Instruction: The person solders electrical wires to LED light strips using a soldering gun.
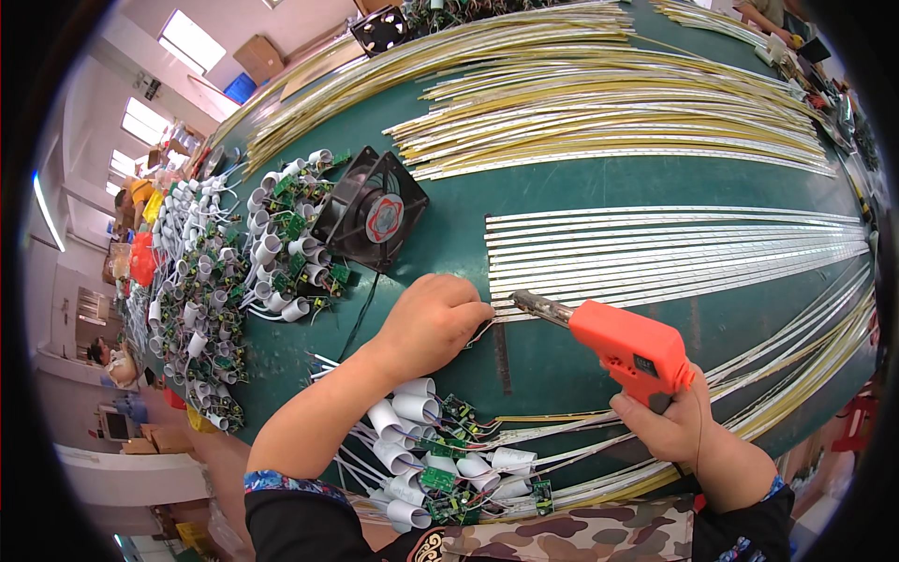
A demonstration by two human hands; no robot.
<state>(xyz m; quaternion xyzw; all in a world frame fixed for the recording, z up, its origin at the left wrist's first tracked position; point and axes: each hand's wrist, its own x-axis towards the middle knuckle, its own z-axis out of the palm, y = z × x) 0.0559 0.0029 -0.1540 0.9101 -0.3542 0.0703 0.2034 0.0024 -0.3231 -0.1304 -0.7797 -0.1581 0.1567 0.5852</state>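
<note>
My right hand (670, 421) is wrapped around an orange soldering gun (623, 342). Its metal tip points left, over the near left ends of a row of white LED strips (646, 245) laid side by side. Beside those ends my left hand (431, 318) is closed in a pinch on a thin wire (479, 334), most of it hidden by the fingers. Below the left forearm, white plastic caps (415, 407) and green circuit boards (438, 478) lie in a pile. Wired strips (749, 384) run from that pile to the right, passing under my right hand.
A black square fan (375, 211) stands left of the strips, its cord trailing toward my left forearm. Heaps of caps with boards (201, 309) cover the table's left side. Yellow and white strip bundles (618, 108) lie across the far side. Another person's hand (782, 36) shows at far right.
</note>
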